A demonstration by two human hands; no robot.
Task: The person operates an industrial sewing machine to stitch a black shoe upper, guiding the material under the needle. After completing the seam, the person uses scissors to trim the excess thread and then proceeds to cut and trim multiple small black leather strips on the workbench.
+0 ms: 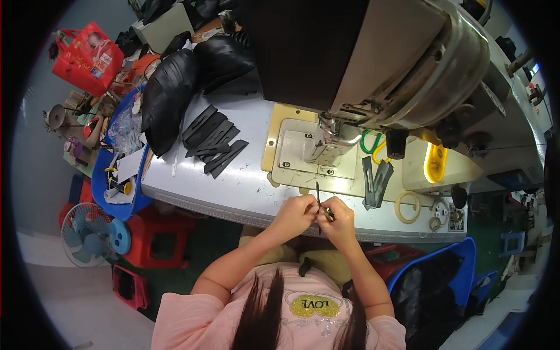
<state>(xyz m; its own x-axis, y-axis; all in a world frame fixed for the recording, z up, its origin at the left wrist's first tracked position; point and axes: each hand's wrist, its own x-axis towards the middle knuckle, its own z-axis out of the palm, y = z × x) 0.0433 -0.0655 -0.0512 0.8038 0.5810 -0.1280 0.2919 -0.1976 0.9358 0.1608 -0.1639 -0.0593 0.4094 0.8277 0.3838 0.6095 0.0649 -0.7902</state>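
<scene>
Long dark hair (256, 315) hangs over a pink shirt (192, 321) in front of the sewing machine (402, 76).

Between the hair and the machine, the left hand (296, 217) and right hand (338, 219) pinch a narrow dark strip (318, 191); the right also grasps a small black-and-yellow object (330, 214), mostly covered by its fingers. Right of the machine's needle lie dark flat pieces (379, 181) and a tan ring (397, 211). Left of the machine, black strips (214, 137) lie fanned, with stacked black pieces (169, 99) farther left.
</scene>
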